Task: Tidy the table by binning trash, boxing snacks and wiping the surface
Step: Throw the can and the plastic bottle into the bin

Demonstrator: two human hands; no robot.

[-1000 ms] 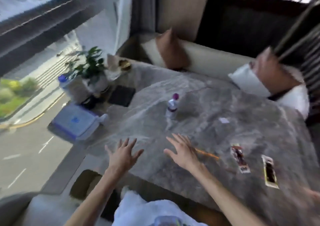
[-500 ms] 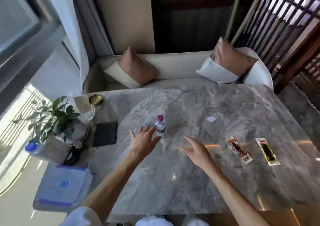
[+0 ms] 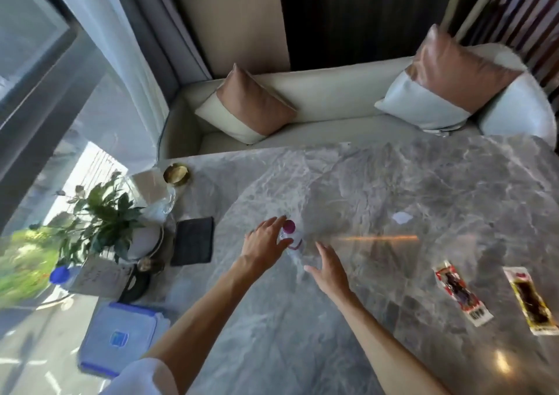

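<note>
Grey marble tabletop (image 3: 378,319) bore an upright clear plastic bottle (image 3: 292,245), apparently light, thin-walled and slick, between the left hand (image 3: 262,245), fingers (image 3: 273,223) spread at its purple cap, and open right hand (image 3: 328,269); mid-body grasp judged safest.
</note>
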